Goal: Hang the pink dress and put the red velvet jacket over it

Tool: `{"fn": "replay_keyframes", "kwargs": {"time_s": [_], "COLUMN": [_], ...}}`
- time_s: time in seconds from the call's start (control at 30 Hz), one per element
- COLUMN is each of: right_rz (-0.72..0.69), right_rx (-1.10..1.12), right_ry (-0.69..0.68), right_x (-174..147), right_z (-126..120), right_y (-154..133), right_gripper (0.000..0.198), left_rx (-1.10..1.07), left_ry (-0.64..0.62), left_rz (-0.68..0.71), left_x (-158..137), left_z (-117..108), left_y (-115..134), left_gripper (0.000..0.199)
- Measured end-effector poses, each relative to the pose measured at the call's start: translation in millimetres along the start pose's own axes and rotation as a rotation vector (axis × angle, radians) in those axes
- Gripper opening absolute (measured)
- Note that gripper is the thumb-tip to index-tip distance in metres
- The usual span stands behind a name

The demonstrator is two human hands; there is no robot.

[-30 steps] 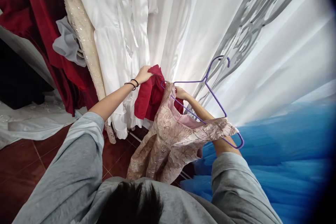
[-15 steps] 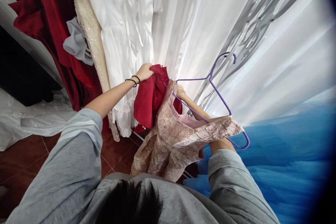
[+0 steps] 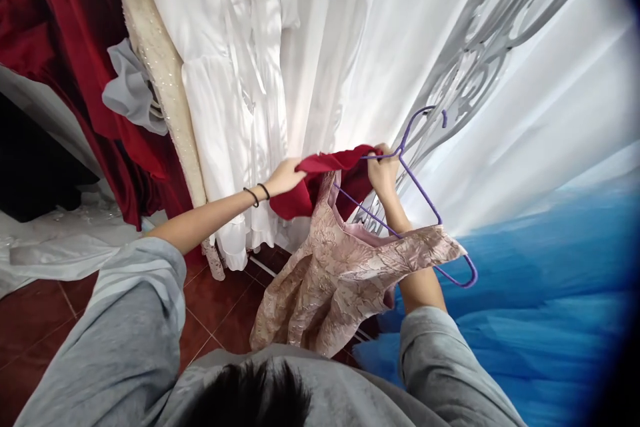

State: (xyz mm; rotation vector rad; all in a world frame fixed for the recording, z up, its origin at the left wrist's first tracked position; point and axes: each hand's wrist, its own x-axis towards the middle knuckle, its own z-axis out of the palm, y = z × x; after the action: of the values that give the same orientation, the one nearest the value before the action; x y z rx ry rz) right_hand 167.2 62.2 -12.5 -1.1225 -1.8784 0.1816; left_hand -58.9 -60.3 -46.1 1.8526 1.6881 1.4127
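Observation:
A piece of red cloth [image 3: 330, 161] is stretched between my two hands, partly behind a pink-gold floral dress [image 3: 345, 260]. Pinched in my left hand [image 3: 285, 178] is its left end. My right hand [image 3: 384, 173] is closed on the other end, close against the upper bar of a purple hanger [image 3: 417, 183]; whether it also grips the bar is unclear. The dress hangs on that hanger by its right shoulder, and its left shoulder strap sits near the cloth, where the hanger's end is covered. My right forearm passes behind the dress.
To the left hang a white dress [image 3: 233, 80], a cream sequined garment [image 3: 155, 60] and dark red garments [image 3: 80, 47]. Silver scrollwork [image 3: 480, 73] stands before a white curtain [image 3: 400, 27]. Blue tulle [image 3: 525, 307] fills the lower right, above a red tiled floor [image 3: 225, 300].
My right hand has come up from behind the dress to the hanger's upper bar. The red cloth, earlier hanging down from my left hand, is now pulled across to the right; my left hand is lower.

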Motion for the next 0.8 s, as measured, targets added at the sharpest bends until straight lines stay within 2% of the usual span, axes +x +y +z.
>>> {"fn": "replay_keyframes", "kwargs": {"time_s": [0.07,0.1,0.17,0.2,0.23,0.27,0.37,0.4,0.47,0.53,0.57,0.67,0.7,0.8], "right_rz": [0.034,0.048,0.075,0.091,0.105,0.116,0.157,0.185,0.265,0.3,0.283,0.216,0.217,0.24], "right_rx": [-0.043,-0.031,0.069,0.135,0.193,0.236,0.325,0.372,0.488,0.544,0.529,0.389,0.359,0.305], "right_ry": [-0.202,-0.256,-0.224,-0.18,-0.158,-0.17,-0.335,-0.345,-0.227,-0.12,-0.158,-0.439,-0.478,-0.388], "right_x": [-21,-32,-55,-65,-73,-80,-89,-90,-91,-91,-91,-86,-84,-83], "right_z": [-15,-22,-34,-39,-41,-43,-48,-50,-56,-65,-70,-90,-98,-119], "right_y": [7,10,16,18,19,21,24,25,25,25,25,27,30,47], "right_gripper": [0.012,0.012,0.012,0.014,0.015,0.016,0.015,0.014,0.016,0.017,0.017,0.015,0.016,0.022], "left_rx": [-0.102,-0.142,-0.199,-0.21,-0.211,-0.202,-0.099,-0.056,0.0,0.006,0.008,0.021,0.035,0.131], "left_ry": [-0.289,-0.446,-0.693,-0.754,-0.739,-0.66,-0.312,-0.275,-0.369,-0.452,-0.456,-0.422,-0.416,-0.343], "left_rz": [-0.004,0.006,0.035,0.047,0.065,0.097,0.229,0.264,0.306,0.317,0.323,0.342,0.355,0.36], "left_x": [-20,-27,-30,-26,-17,-6,31,42,54,58,57,51,49,43], "left_z": [9,11,8,5,1,-1,5,12,29,44,50,59,60,63], "left_y": [-4,-4,-3,-2,-2,-3,-11,-14,-17,-13,-7,15,22,32], "left_gripper": [0.01,0.015,0.026,0.032,0.036,0.038,0.047,0.053,0.054,0.044,0.041,0.042,0.042,0.042]}}
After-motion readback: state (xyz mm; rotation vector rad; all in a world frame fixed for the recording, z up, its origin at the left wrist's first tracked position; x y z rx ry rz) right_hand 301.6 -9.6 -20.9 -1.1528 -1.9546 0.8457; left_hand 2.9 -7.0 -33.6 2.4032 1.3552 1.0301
